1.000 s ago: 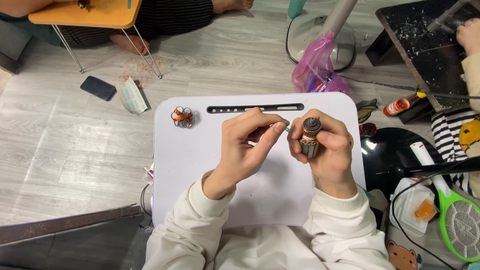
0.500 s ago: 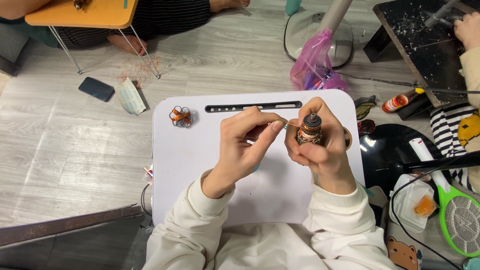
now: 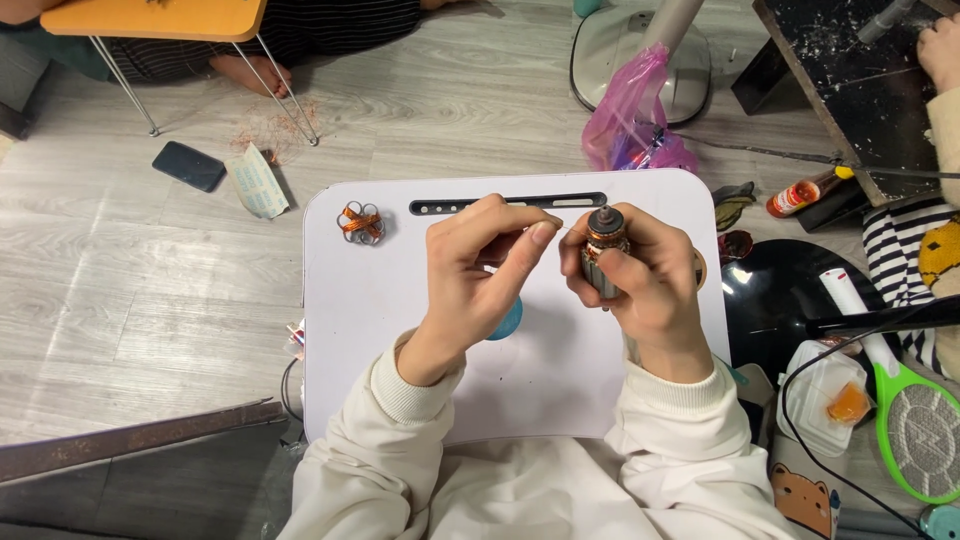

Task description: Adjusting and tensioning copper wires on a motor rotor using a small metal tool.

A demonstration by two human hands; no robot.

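Note:
My right hand (image 3: 645,285) grips a small motor armature (image 3: 604,240) upright, its copper winding and dark commutator showing above my fingers. My left hand (image 3: 482,268) pinches a thin copper wire (image 3: 568,230) that runs across to the armature top. Both hands hover over a white lap desk (image 3: 380,330). A blue round object (image 3: 508,322) lies on the desk, mostly hidden under my left hand. A small copper-wound part with metal loops (image 3: 361,223) sits at the desk's far left corner.
On the wooden floor lie a dark phone (image 3: 189,166) and a face mask (image 3: 257,182). A pink plastic bag (image 3: 632,115), an orange bottle (image 3: 797,195), a black round base (image 3: 790,295) and a green electric swatter (image 3: 915,410) are at the right. Another person's hand (image 3: 938,45) works at top right.
Both hands have shifted slightly away from me over the desk. My left hand keeps pulling the wire taut at the armature top, fingers now closer to the armature.

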